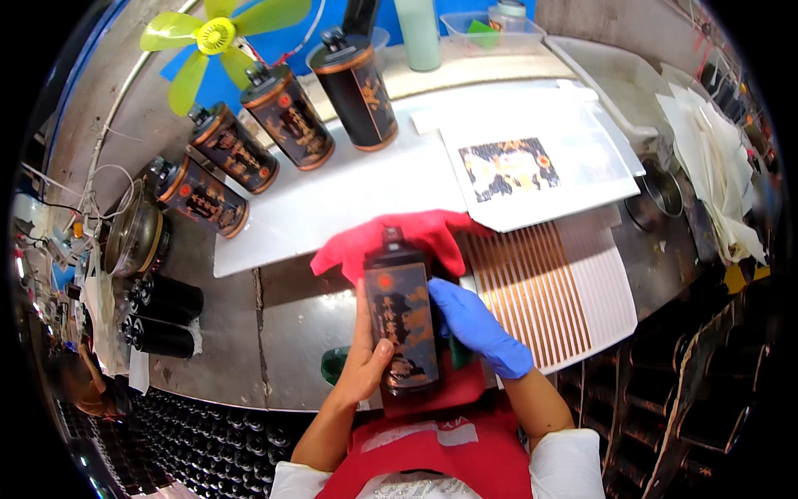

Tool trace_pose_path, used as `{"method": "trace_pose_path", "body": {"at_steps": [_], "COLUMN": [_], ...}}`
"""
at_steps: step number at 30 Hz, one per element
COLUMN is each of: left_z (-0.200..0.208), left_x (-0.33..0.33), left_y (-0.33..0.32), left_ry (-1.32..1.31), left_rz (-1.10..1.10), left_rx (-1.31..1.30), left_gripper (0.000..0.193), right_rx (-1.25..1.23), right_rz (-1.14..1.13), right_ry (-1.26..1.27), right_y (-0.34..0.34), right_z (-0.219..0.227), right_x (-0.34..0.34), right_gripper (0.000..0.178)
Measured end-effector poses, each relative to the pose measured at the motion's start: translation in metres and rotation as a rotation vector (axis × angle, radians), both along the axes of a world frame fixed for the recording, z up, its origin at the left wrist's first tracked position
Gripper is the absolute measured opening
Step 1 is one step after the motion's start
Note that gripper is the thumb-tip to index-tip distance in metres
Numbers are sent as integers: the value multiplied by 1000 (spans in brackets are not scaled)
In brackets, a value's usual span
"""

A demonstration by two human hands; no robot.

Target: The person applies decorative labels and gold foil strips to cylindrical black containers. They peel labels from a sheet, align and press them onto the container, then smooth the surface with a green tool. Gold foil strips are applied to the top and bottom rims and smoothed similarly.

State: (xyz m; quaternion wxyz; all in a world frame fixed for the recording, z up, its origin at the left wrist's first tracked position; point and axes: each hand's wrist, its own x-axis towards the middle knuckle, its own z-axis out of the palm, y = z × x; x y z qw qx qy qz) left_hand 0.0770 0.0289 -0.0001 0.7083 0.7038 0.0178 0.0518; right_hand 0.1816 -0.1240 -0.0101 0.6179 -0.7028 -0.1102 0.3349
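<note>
Upright in front of me is a black bottle [401,324] with a copper-and-grey printed decal on its front and a dark neck at the top. My bare left hand [366,366] grips its left side and lower front, thumb across the face. Against the right side rests my right hand [478,324] in a blue glove. Its fingers curl in, partly hidden by the bottle. A dark green piece [459,353] shows just below the glove; I cannot tell whether it is held. Behind the bottle lies a crumpled red cloth [349,241].
Several decorated bottles [287,125] stand on a white board [357,187] at the back left. Decal sheets [507,170] and a copper-striped sheet [540,299] lie right. A yellow-green fan [215,37] stands behind. Black bottles [166,316] lie left, near a metal pan [133,233].
</note>
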Motion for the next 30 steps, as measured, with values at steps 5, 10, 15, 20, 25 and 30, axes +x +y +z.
{"method": "trace_pose_path", "body": {"at_steps": [5,10,15,20,25,30], "left_z": [-7,-5,-5,0,-6,7], "left_x": [5,5,7,9,6,3], "left_y": [3,6,16,20,16,5], "left_ry": [25,7,40,25,19,12], "left_rz": [-8,-5,-61,-81,-82,-1], "left_rx": [-25,-83,-23,-25,-138,-56], "left_gripper": [80,78,82,85,88,85], "right_rx": [-45,31,53,5,31,327], "right_rz": [2,65,157,205,-113,-451], "right_ry": [-344,59,-23,-48,176,675], "right_y": [9,7,-10,-24,-41,-77], "right_z": [12,-4,2,-4,-10,-8], "right_x": [1,19,-6,-11,1,-4], "right_gripper": [46,52,62,58,63,46]}}
